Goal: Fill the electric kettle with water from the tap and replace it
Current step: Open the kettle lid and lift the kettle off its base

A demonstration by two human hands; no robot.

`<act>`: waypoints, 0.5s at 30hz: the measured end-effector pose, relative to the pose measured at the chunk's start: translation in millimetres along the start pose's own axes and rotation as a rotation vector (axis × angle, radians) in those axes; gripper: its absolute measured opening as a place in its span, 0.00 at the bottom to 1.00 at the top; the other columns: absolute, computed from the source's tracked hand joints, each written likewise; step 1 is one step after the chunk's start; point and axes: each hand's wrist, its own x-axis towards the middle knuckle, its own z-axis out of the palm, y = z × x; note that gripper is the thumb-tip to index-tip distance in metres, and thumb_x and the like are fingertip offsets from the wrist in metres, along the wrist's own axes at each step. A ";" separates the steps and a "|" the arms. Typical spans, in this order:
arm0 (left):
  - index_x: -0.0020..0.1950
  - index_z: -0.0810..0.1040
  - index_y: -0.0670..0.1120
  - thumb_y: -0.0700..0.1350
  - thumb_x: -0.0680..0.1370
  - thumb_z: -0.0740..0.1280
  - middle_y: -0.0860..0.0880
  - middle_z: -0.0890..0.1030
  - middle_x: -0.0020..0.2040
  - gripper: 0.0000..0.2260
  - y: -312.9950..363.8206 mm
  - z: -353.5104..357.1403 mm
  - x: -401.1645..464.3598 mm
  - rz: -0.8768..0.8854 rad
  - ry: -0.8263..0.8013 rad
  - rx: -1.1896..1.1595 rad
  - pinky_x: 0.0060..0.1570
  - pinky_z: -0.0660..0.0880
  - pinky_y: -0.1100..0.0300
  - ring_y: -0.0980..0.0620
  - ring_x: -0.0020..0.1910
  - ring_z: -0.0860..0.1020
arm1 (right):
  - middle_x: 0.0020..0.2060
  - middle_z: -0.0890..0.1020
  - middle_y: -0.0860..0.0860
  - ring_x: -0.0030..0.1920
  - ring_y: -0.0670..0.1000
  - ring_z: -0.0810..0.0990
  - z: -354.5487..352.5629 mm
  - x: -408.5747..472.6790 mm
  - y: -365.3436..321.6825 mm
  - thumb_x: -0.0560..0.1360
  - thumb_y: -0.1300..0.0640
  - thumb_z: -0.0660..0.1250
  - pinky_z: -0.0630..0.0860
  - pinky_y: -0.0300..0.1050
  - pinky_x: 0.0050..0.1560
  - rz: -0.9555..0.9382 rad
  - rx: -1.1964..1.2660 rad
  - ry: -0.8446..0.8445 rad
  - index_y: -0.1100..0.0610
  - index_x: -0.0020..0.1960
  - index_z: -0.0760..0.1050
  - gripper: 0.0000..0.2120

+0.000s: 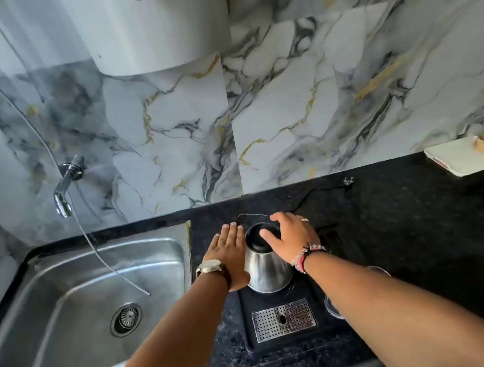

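A steel electric kettle (266, 271) with a black lid stands on a black base tray (282, 302) on the dark counter. My left hand (229, 253) lies flat against the kettle's left side, fingers straight and together. My right hand (293, 235) rests over the lid and the kettle's right side, where the handle is hidden; whether it grips is unclear. A chrome tap (63, 193) sticks out of the marble wall above the steel sink (18, 308) at the left.
A perforated drip grille (283, 320) sits at the tray's front. A thin hose (113, 270) hangs into the sink. A white tray (467, 161) with a small cup stands at the far right. A white appliance (150, 25) hangs on the wall above.
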 end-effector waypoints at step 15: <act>0.79 0.31 0.45 0.54 0.73 0.68 0.47 0.33 0.82 0.52 1.9 18.9 4.2 -0.042 -0.049 -0.043 0.78 0.41 0.47 0.43 0.80 0.35 | 0.44 0.86 0.54 0.50 0.61 0.81 27.3 20.0 0.4 0.63 0.30 0.58 0.75 0.53 0.51 0.220 -0.148 0.002 0.49 0.49 0.78 0.28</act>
